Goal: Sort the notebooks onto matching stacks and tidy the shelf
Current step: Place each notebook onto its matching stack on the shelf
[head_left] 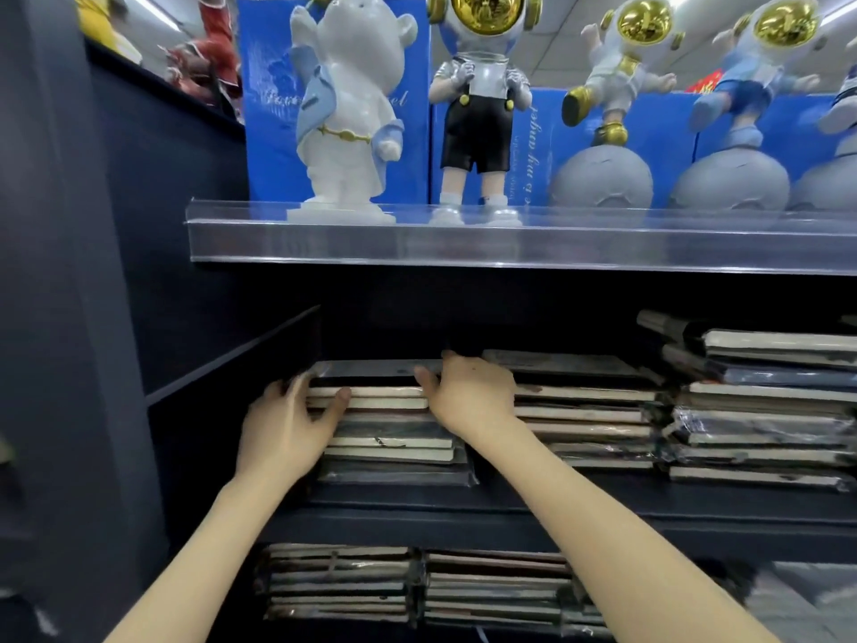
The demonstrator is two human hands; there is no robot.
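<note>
**Both hands on top notebook of left stack**

Grips top notebook (371, 369) at its left end with left hand (287, 426), fingers curled round the side, thumb pressed on the cream page edge. Pinches its right end with right hand (468, 392), fingers hooked over the dark cover, thumb against the front edge. Rests it flat atop the left stack (394, 450), far left of the middle shelf (417, 510), next to the dark side panel (185, 280).

Shows middle stack (589, 413) just right of the right hand; touching the wrist or not, cannot tell. Shows right stack (765, 410) further right, taller, uneven, some copies in shiny wrap. Shows lower stacks (338, 580) side by side one level down.

Above, behind a clear plastic rail (463, 245): white bear figurine (352, 109), astronaut figurine (482, 118) in black shorts, blue boxes (273, 132) at the back.
</note>
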